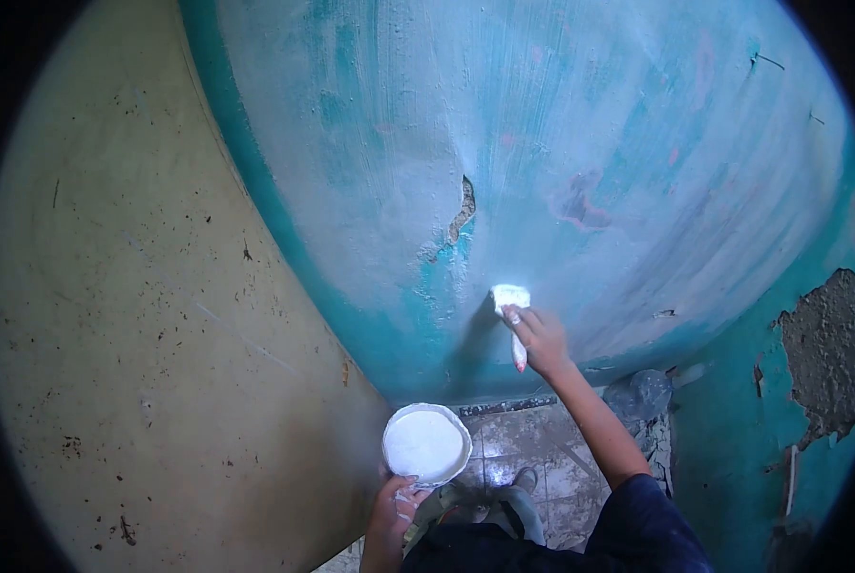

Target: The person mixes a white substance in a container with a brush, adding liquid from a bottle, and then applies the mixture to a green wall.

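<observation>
My right hand (540, 336) is closed around the handle of a paintbrush (511, 300) thickly coated in white paint. Its bristles point up and lie at or very near the turquoise wall (418, 329), which carries streaky white paint over much of its surface; contact cannot be made out for certain. Low on the left, my left hand (399, 503) grips the near rim of a round tub (468, 455) of white paint. White smears show on the fingers of that hand.
A plain beige surface (179, 315) stands close on the left. The wall has a chipped gap (463, 208), and bare plaster (828, 349) shows on the right. Tiles (504, 435) cover the floor by my feet. A greyish plastic-looking bundle (640, 392) rests in the far corner.
</observation>
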Available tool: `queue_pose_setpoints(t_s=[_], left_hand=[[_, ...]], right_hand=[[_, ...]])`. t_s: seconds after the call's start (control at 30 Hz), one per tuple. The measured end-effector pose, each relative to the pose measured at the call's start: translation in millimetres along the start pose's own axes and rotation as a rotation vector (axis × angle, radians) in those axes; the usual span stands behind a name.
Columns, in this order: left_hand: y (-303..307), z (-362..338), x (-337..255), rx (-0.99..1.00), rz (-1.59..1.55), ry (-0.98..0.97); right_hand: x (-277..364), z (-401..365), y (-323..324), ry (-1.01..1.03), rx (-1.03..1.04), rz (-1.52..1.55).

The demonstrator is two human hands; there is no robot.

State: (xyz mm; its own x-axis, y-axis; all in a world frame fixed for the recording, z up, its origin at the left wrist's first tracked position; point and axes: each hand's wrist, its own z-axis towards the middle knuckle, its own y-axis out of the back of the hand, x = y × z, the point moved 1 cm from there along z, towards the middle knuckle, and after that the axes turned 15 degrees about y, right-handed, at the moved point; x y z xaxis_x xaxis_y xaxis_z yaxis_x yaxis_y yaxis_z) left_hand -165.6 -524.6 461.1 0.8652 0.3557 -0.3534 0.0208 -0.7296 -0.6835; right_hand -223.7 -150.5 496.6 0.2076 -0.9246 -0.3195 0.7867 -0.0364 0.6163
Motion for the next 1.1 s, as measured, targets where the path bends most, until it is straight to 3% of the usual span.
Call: queue_pose_setpoints(t_s=[0.17, 0.23, 0.33, 0.4, 0.57, 0.7, 0.87, 1.1], left_hand=[[2.5, 0.6, 0.0, 0.011, 0.045, -0.001], [2.8, 0.4, 0.6, -0.001, 0.051, 0.001], [-7.4, -4.7, -0.8, 0.009, 0.004, 0.025], [-3.1, -0.8, 2.5, 0.013, -0.019, 0.04], [-4.7, -1.7, 5.7, 0.017, -0.054, 0.013], [3.2, -5.1, 4.6, -0.007, -0.024, -0.015], [-2.6, -18.2, 0.7, -0.106, -0.031, 0.012], [3.2, -14.5, 2.9, -0.065, -0.056, 0.007]], right_hand=[[-26.8, 18.4, 24.0, -0.019, 0.168, 0.197], [-53.5, 47.1, 44.6, 0.002, 0.007, 0.168], [-67.1, 119.4, 104.4, 0.004, -0.048, 0.067], [-71.2, 149.1, 117.5, -0.041, -0.317, -0.136], [-23.7, 78.1, 38.9, 0.077, -0.138, -0.091], [24.7, -5.6, -27.4, 0.038, 0.044, 0.033], [9.2, 5.3, -20.3, 0.022, 0.186, 0.199], [-28.0, 129.5, 75.2, -0.038, -0.204, -0.048]])
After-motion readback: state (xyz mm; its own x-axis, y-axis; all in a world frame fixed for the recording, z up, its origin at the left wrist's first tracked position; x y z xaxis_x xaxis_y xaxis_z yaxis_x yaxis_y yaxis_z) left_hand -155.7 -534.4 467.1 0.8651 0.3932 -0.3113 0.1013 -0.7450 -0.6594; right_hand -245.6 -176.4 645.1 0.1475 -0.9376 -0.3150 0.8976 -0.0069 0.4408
